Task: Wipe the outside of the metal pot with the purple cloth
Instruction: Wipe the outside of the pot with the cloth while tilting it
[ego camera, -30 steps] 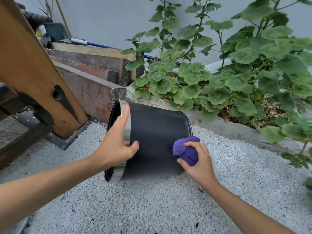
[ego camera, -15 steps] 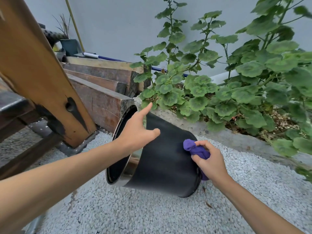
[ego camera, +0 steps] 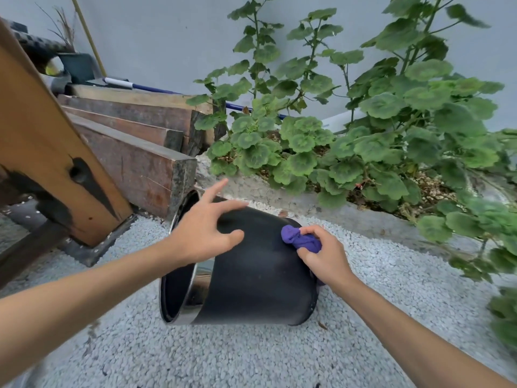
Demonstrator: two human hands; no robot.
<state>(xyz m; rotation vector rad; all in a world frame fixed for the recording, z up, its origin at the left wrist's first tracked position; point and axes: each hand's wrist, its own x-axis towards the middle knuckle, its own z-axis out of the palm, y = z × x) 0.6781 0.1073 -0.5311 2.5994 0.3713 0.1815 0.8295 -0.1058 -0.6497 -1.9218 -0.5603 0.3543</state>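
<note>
Both forearms were bare up to the frame edge, with no sleeve visible on them. The left hand (ego camera: 202, 236) and the right hand (ego camera: 326, 259) wore no glove, ring or watch. The nails were short and unpainted.

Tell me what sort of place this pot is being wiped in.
Most likely a garden or backyard corner: pale gravel covers the ground, leafy plants grow in a raised bed against a wall, and weathered timber beams are stacked nearby.
</note>
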